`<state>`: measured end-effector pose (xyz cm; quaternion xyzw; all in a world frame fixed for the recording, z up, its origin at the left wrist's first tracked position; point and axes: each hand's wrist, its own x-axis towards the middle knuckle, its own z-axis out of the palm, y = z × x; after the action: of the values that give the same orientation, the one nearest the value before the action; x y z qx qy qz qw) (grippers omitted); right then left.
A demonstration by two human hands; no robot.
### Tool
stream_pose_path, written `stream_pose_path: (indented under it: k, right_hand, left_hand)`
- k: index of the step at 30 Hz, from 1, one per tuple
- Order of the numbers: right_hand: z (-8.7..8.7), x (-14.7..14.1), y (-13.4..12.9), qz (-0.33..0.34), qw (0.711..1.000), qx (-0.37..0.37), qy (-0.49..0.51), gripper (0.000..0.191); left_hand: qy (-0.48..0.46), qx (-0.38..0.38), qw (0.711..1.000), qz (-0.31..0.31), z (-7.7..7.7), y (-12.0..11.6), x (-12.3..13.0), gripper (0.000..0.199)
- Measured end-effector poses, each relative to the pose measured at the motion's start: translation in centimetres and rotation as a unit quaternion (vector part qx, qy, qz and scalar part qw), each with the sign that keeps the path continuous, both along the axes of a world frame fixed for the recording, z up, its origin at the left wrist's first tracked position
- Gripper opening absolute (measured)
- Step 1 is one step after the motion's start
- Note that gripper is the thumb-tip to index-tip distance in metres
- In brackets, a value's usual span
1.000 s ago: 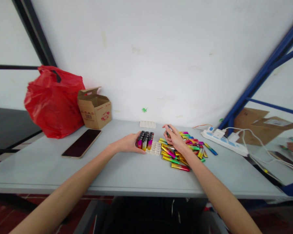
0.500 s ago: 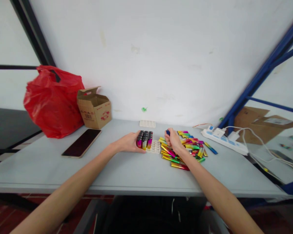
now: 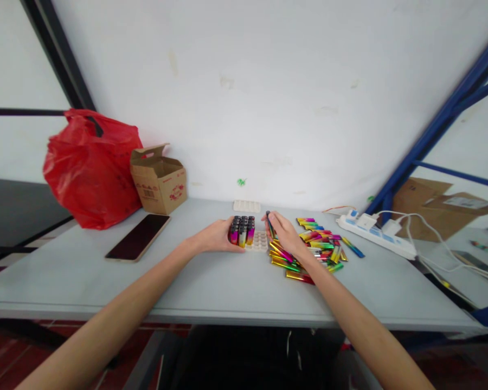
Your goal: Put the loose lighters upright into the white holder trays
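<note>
My left hand (image 3: 219,236) is wrapped around the left end of a pale tray (image 3: 261,241) with rows of small pockets. Several shiny lighters (image 3: 242,232) with black tops stand upright in the tray's left part, against that hand. Pockets show bare on the right side of the tray. My right hand (image 3: 283,229) pinches a single dark-topped lighter (image 3: 270,225), held roughly upright just past the tray's right edge. Under and beside the right forearm lies a loose heap of multicoloured metallic lighters (image 3: 321,245).
A second pale tray (image 3: 246,206) lies by the wall. To the left are a phone (image 3: 138,238), an opened cardboard box (image 3: 158,181) and a red plastic bag (image 3: 93,170). A white power strip (image 3: 376,236) with plugs and cables sits at the right.
My right hand has moved left from over the heap toward the tray, and the lighter in it now shows more of its length. My left hand keeps its place at the tray.
</note>
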<state>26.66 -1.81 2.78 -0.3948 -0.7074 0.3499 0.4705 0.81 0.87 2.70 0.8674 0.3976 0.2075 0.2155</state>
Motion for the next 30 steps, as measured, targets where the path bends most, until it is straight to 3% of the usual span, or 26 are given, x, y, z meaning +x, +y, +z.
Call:
stream_pose_path:
  k: [3, 5, 13, 20, 25, 30]
  right_hand:
    - [0.5, -0.2, -0.8, -0.030, 0.981, 0.137, -0.131, 0.045]
    - [0.5, -0.4, -1.2, -0.029, 0.968, 0.167, -0.184, 0.044]
    - [-0.5, -0.9, -1.3, -0.005, 0.971, 0.124, -0.206, 0.044]
    - [-0.3, -0.7, -1.0, -0.001, 0.950, 0.170, -0.262, 0.047]
    - [-0.6, -0.9, -1.1, -0.014, 0.951, 0.143, -0.272, 0.043]
    - [-0.7, -1.4, -1.1, -0.025, 0.935, 0.120, -0.333, 0.044]
  left_hand:
    - [-0.001, 0.002, 1.000, 0.002, 0.1, -0.1, 0.0, 0.077]
    - [0.001, 0.002, 1.000, 0.006, 0.1, -0.1, 0.0, 0.076]
    - [-0.006, -0.005, 1.000, -0.001, 0.2, -0.2, 0.0, 0.075]
    - [-0.006, -0.012, 1.000, 0.007, 0.2, -0.2, 0.0, 0.079]
    - [0.008, -0.013, 1.000, 0.006, 0.4, -0.2, 0.1, 0.082]
    - [0.015, -0.017, 1.000, 0.013, 0.5, -0.4, 0.1, 0.078]
